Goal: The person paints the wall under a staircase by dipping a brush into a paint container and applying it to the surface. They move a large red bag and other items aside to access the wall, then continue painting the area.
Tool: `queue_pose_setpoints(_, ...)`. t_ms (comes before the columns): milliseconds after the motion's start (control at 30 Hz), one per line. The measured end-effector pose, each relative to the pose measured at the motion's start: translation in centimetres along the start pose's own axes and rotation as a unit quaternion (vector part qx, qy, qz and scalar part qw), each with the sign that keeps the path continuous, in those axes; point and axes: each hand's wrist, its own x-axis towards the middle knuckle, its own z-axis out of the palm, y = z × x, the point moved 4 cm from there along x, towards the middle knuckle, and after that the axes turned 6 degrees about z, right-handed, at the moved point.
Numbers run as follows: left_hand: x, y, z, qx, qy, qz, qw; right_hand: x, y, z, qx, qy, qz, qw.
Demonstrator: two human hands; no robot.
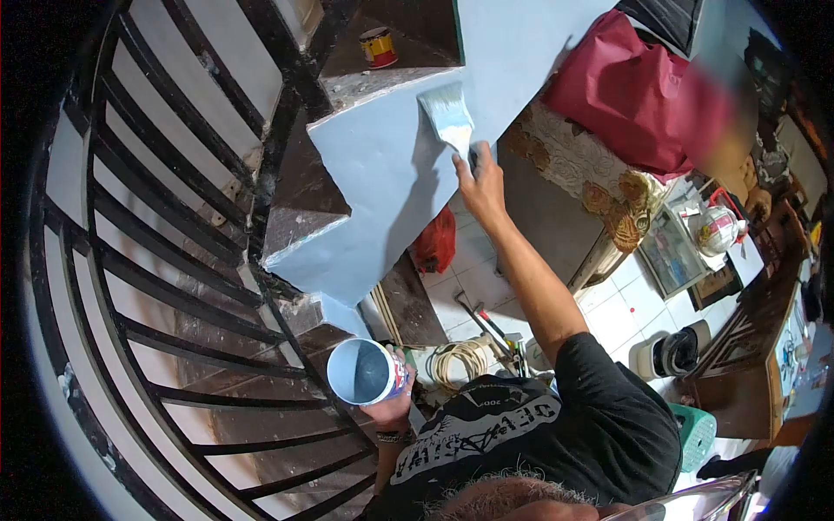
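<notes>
Novice: Brush [447, 117] first, where is it right now?

Painter: Pressed flat against the blue side of the staircase [382, 191], up by the edge of a step. The right hand [480, 182] is clenched round its handle, arm stretched well up.

Novice: And the other hand?

Painter: The left hand [391, 404] grips the paint can [363, 372] down by the chest, mouth open, pale blue inside. It sits near the black railing [156, 260].

Novice: So which step is this?

Painter: Laying colour on the stair side, I'd say. Most of that face already looks blue, so it reads as filling in near the top edge.

Novice: What does the next stroke need?

Painter: Probably an even pull along the edge without slopping onto the dark tread above, where a small tin [379, 47] stands. When the bristles run dry, the brush has to come down to the can, so that can wants holding level.

Novice: Anything below to mind?

Painter: A red bag [434, 241] and a coil of cord [460, 358] lie on the floor under the work; drips could land there
</notes>
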Motion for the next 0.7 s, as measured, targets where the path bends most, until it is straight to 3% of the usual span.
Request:
queue_pose_setpoints(100, -0.3, 0.2, -0.8, -0.005, 0.020, -0.002, 1.000, -1.7, -1.2, -0.7, 0.105, -0.023, 0.021, 0.994)
queue_pose_setpoints(267, -0.8, 0.6, -0.8, 0.004, 0.044, 0.001, 0.999, 0.3, -1.8, 1.3, 0.051, -0.015, -0.016, 0.998)
queue_pose_setpoints(367, -0.7, 0.7, -0.5, 0.011, 0.011, 0.013, 1.000, -1.7, -0.4, 1.1, 0.023, -0.036, -0.008, 0.999)
queue_pose_setpoints(500, -1.0, 0.8, -0.9, -0.016, 0.060, 0.017, 0.998, -3.0, -1.7, 1.5, 0.099, -0.027, -0.003, 0.995)
queue_pose_setpoints(700, -1.3, 1.2, -0.1, -0.002, 0.121, 0.028, 0.992, -3.4, -0.3, 2.9, 0.047, -0.030, -0.028, 0.998)
